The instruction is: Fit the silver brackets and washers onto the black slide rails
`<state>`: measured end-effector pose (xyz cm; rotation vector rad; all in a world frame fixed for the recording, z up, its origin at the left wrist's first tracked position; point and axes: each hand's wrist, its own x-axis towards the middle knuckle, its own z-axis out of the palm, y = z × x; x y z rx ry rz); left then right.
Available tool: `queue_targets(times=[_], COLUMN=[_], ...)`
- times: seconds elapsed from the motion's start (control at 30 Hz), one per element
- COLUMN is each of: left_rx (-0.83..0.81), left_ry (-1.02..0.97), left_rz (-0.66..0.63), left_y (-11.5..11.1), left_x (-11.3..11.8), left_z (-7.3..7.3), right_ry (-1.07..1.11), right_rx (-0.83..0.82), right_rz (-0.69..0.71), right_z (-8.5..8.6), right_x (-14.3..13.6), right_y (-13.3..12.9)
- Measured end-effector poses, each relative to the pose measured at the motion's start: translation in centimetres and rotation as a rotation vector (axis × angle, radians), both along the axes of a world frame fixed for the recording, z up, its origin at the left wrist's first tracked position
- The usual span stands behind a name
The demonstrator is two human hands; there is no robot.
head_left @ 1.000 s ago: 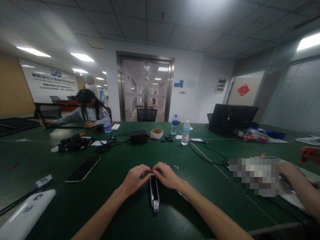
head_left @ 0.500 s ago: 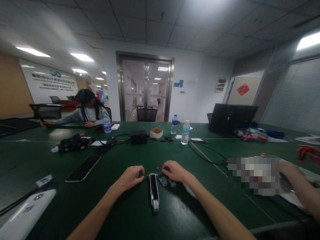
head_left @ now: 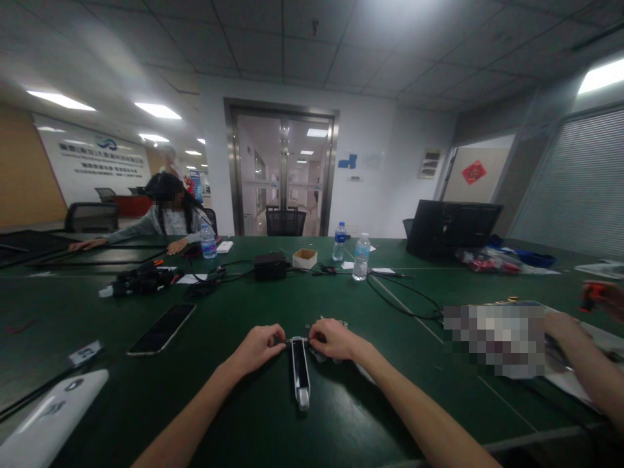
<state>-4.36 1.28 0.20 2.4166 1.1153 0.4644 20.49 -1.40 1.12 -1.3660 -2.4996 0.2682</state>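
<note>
On the bench (head_left: 244,422), a device (head_left: 300,374) lies between the left hand (head_left: 260,344) and right hand (head_left: 334,339), a phone (head_left: 162,329) left, a box (head_left: 305,263) behind.

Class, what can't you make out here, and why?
In the head view:
Whether the left hand or right hand grips the slim part: contact too small and blurred.
Grey parts: mostly hidden by the right hand.
Small bits: too small to identify.
White case: cut off by the lower left corner.
Co-worker's arm: cut off by the right edge.

White-framed device (head_left: 300,374), phone (head_left: 163,329), bottles (head_left: 361,260) on green table (head_left: 292,300)
</note>
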Motion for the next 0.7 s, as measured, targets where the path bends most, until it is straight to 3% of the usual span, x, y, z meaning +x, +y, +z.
queue_targets(times=[0.5, 0.7], left_rx=[0.018, 0.018], left_ry=[-0.021, -0.006], left_rz=[-0.006, 0.002], left_y=[-0.1, 0.0], left_x=[0.4, 0.3], left_z=[-0.2, -0.2], right_ry=[0.010, -0.022], right_rx=[0.012, 0.084], right_rz=[-0.001, -0.117], right_z=[0.1, 0.7], right_x=[0.2, 1.9], right_y=[0.0, 0.8])
